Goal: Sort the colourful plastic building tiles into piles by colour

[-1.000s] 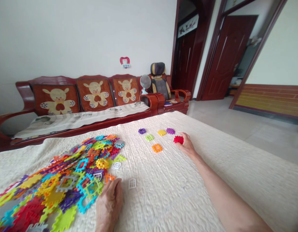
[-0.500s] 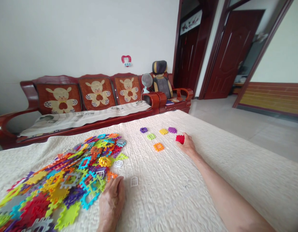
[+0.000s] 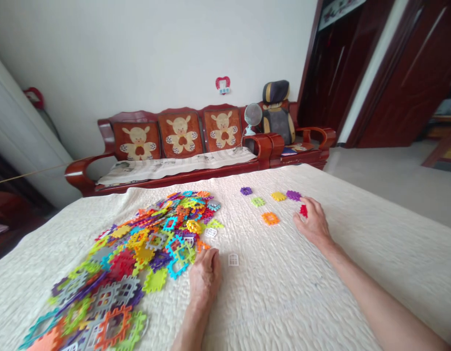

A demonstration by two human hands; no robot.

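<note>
My right hand (image 3: pixel 315 223) is over the right end of a loose group of notched plastic tiles, thumb and fingers apart. Between them a red tile (image 3: pixel 303 210) shows, partly hidden by the fingers. Just behind it lies a purple tile (image 3: pixel 293 195), with a yellow tile (image 3: pixel 278 196) to its left. An orange square frame tile (image 3: pixel 271 218), a light green tile (image 3: pixel 258 201) and a dark purple tile (image 3: pixel 246 190) lie further left. My left hand (image 3: pixel 206 270) rests with curled fingers beside an orange piece (image 3: pixel 202 245); whatever the fingers hold is hidden.
A large heap of mixed coloured tiles (image 3: pixel 145 251) spreads across the left of the quilted cloth (image 3: pixel 269 292). Two white window-shaped pieces lie near my left hand, one (image 3: pixel 233 260) to its right. Behind stand a wooden sofa (image 3: pixel 174 170) and a small fan (image 3: pixel 253 117).
My right thumb and fingers have spread from around the red tile, which stays in front of the purple one. The view has swung left. My left hand stays by the heap.
</note>
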